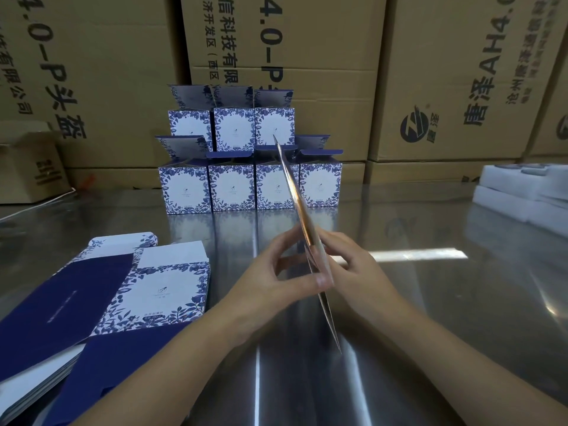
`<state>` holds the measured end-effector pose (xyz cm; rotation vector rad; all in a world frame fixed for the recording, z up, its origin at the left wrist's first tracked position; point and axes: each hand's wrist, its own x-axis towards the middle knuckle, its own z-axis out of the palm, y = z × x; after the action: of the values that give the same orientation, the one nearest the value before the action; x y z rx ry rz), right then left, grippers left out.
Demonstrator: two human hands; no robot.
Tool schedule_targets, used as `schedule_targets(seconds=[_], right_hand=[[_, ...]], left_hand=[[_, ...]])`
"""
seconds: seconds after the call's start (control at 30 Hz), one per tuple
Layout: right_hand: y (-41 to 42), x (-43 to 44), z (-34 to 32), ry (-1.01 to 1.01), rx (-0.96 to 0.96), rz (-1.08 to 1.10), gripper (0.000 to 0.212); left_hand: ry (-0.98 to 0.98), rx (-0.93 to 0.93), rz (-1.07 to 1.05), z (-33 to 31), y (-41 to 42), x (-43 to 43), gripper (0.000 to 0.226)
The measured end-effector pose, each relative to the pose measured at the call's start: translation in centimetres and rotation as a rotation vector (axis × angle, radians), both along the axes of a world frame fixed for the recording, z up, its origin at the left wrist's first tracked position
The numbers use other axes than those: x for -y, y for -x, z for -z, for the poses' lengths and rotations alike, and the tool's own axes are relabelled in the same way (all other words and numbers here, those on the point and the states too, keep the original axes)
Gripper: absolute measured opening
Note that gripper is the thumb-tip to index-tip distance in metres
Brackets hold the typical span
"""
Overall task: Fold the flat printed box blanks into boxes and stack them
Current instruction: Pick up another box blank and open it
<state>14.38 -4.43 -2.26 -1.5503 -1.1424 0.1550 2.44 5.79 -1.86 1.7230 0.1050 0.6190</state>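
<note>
- The flat blank is held in the air over the table, and we see it almost edge-on. Its far end tilts up toward the folded boxes and its near end points down toward us.
- Edges: the blank's lower tip hangs above the steel. We cannot tell whether it touches.
- Room: a stretch of table shows between the hands and the folded boxes, and more to the right.
- Left hand: it pinches the blank's left face, with the fingertips higher up and the thumb lower down, near the edge.
- Right hand: its fingers are curled against the right face and grip it from the other side. They are partly hidden behind the sheet.
- A pile of blanks lies flat near the left forearm, at the table's left side.
- The folded boxes stand in two tiers, four below and three on top, with their lid flaps up.
- White foam pieces lie at the far right.
- Behind everything is a wall of cartons, and a small carton sits at the left.
</note>
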Motion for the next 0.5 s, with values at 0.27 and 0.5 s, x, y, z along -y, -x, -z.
schedule_targets(seconds=[0.27,0.5], right_hand=[[0.06,-0.22,0.19,-0.066,0.000,0.034,0.039],[0.11,-0.09,-0.30,-0.078,-0.016,0.071,0.042]], left_hand=[[-0.095,-0.068,-0.017,0.31,-0.19,0.44,0.073],[-0.079,-0.026,-0.093,-0.26,0.01,0.22,0.080]])
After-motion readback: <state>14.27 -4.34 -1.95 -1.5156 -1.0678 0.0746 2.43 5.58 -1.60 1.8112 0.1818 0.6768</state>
